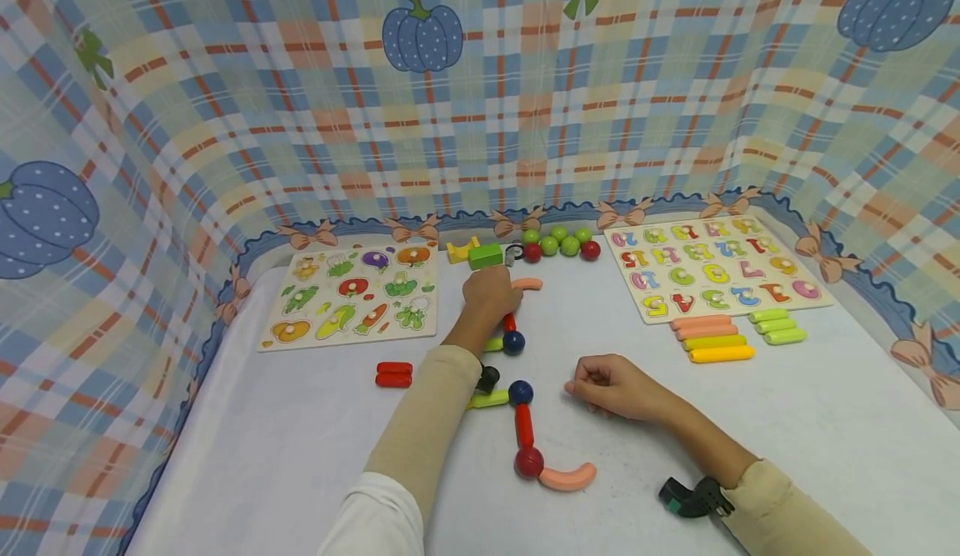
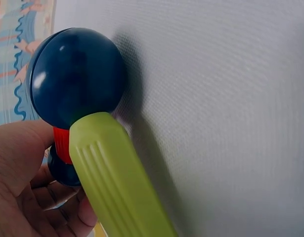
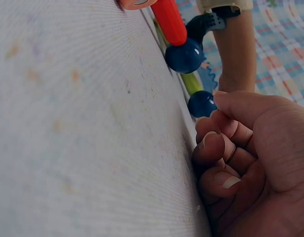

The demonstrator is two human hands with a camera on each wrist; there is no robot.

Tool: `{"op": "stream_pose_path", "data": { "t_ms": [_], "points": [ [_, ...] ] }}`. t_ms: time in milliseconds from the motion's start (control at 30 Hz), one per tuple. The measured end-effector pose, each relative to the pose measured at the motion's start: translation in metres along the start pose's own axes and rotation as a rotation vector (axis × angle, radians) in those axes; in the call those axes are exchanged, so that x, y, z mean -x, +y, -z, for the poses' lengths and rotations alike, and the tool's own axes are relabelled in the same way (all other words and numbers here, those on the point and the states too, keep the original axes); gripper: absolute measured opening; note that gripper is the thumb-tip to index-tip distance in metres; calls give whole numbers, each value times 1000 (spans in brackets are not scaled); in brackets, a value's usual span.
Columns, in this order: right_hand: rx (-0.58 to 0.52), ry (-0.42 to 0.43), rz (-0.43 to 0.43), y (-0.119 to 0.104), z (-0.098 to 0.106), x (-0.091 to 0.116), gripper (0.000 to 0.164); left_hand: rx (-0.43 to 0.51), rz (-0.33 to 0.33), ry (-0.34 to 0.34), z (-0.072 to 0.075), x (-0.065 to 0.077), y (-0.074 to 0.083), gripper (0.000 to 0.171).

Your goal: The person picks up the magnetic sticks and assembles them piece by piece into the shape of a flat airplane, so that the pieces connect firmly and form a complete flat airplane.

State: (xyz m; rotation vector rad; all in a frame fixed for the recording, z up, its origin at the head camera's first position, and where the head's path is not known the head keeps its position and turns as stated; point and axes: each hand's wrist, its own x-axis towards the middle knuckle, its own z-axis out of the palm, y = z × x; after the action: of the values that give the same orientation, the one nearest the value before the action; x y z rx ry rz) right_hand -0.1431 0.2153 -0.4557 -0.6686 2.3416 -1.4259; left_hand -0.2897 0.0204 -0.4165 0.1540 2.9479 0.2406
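Note:
In the head view my left hand (image 1: 489,296) is at the far end of a chain of toy rods and balls. In the left wrist view its fingers curl round a dark blue ball (image 2: 63,168) at the end of a red rod (image 2: 61,144). A nearer blue ball (image 2: 77,76) joins that rod to a lime-green rod (image 2: 117,173). A peach curved rod (image 1: 528,283) pokes out beside the hand. My right hand (image 1: 618,387) rests loosely curled on the table, holding nothing, right of another blue ball (image 1: 521,392), red rod (image 1: 524,427), red ball (image 1: 529,462) and curved peach rod (image 1: 568,478).
Two red rods (image 1: 393,374) lie left. A vegetable puzzle board (image 1: 345,298) stands back left, a number puzzle board (image 1: 720,268) back right. Loose yellow rods (image 1: 721,354) and green rods (image 1: 784,336) lie before it. Green balls (image 1: 570,245) and a green block (image 1: 485,256) sit at the back.

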Motion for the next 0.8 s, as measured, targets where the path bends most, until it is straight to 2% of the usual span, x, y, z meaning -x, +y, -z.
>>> {"op": "stream_pose_path", "data": {
  "t_ms": [300, 600, 800],
  "points": [
    [4, 10, -8, -3, -1, 0, 18, -1, -21, 5, -1, 0, -1, 43],
    [-5, 7, 2, -31, -1, 5, 16, -12, -20, 2, -2, -1, 0, 42],
    [-13, 6, -8, -36, 0, 6, 16, -22, -24, 6, -3, -2, 0, 40]
  ]
}}
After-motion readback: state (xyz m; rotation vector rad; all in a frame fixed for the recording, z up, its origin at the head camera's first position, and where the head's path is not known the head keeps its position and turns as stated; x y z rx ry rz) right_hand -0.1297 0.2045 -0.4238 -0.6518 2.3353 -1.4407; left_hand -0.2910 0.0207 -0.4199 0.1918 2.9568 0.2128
